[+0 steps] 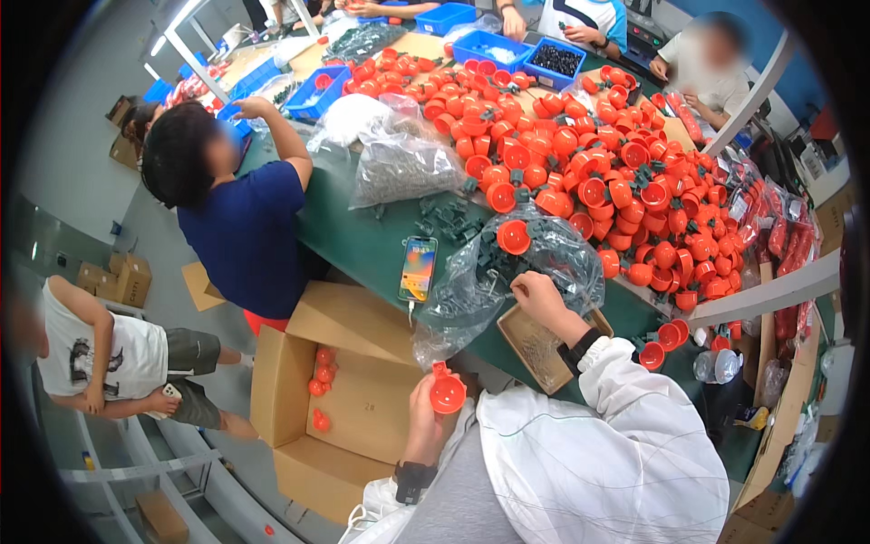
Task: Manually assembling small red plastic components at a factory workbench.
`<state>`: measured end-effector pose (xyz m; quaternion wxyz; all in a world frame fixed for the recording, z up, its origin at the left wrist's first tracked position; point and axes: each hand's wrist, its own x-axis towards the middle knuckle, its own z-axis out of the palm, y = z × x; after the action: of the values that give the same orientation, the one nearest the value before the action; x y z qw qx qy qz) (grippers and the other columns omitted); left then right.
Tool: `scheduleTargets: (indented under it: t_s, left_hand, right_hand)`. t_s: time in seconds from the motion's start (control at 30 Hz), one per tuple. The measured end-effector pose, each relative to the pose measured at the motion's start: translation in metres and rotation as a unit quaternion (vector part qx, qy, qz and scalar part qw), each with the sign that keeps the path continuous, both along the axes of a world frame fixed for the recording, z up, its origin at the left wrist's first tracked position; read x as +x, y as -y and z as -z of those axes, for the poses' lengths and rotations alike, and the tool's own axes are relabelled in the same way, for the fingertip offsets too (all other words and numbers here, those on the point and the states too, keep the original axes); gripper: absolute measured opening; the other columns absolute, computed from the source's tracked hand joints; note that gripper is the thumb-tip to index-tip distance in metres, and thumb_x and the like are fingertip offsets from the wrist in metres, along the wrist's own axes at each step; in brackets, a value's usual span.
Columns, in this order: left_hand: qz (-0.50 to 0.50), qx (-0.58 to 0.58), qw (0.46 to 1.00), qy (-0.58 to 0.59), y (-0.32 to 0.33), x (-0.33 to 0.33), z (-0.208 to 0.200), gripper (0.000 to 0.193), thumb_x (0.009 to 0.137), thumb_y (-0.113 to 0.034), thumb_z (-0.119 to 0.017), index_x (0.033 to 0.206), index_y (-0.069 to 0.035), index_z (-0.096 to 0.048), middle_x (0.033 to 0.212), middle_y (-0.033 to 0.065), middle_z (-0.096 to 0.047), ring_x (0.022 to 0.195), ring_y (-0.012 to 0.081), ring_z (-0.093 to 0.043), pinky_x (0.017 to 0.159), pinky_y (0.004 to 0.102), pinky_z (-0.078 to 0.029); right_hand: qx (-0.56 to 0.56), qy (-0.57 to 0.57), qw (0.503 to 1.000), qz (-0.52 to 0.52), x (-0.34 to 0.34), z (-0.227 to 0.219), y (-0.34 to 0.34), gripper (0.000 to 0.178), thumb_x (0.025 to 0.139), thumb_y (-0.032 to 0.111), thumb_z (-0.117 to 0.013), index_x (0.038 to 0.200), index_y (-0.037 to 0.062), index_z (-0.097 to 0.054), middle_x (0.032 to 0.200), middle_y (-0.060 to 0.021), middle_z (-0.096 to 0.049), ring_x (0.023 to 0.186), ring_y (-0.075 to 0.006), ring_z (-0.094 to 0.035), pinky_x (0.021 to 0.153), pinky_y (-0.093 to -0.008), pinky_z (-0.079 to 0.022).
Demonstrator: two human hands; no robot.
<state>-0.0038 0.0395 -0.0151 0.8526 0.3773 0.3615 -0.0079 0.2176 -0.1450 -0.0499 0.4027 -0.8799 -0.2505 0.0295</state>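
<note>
My left hand (423, 419) grips a small red plastic cup (448, 394), its hollow facing up, beside the open carton. Over the table edge, my right hand (536, 296) has its fingers pinched together; anything between them is too small to make out. It hovers by a clear plastic bag (462, 295) of dark green plastic parts (494, 263), next to a shallow tan tray (535, 349) of small pieces. Another red cup (514, 238) lies on the bag, just beyond my right hand. A large heap of red cups (580, 150), many with dark green clips, spreads across the table.
An open cardboard carton (362, 462) with several red cups inside stands left of me. A phone (418, 269) with a cable lies on the green table (349, 236). Blue bins (553, 63) stand farther back. A co-worker in dark blue (240, 227) sits left; others work across the table.
</note>
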Motion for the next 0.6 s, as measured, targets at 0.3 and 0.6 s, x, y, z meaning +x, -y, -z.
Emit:
scheduleTargets:
  t_s: [0.3,0.6]
  left_hand:
    - [-0.063,-0.009,0.996,-0.060,0.005,-0.020,0.001,0.025,0.088,-0.019,-0.042,0.099,0.002,-0.052,0.089,0.0130,-0.060,0.081,0.0215,-0.061,0.068,0.0318,-0.052]
    - [-0.034,0.169,0.984,0.033,0.021,0.001,0.034,0.021,0.088,-0.022,-0.046,0.085,-0.005,-0.059,0.073,-0.0020,-0.057,0.064,0.0059,-0.052,0.056,0.0216,-0.041]
  right_hand:
    - [-0.340,-0.128,0.916,-0.171,-0.081,-0.011,0.066,0.013,0.064,0.019,-0.062,0.065,0.0067,-0.064,0.064,-0.0158,-0.059,0.062,-0.0304,-0.060,0.058,-0.0396,-0.048]
    - [-0.447,0.037,0.892,-0.060,-0.116,0.056,0.089,0.012,0.067,0.015,-0.060,0.060,0.0054,-0.064,0.066,-0.0149,-0.062,0.062,-0.0297,-0.062,0.058,-0.0382,-0.050]
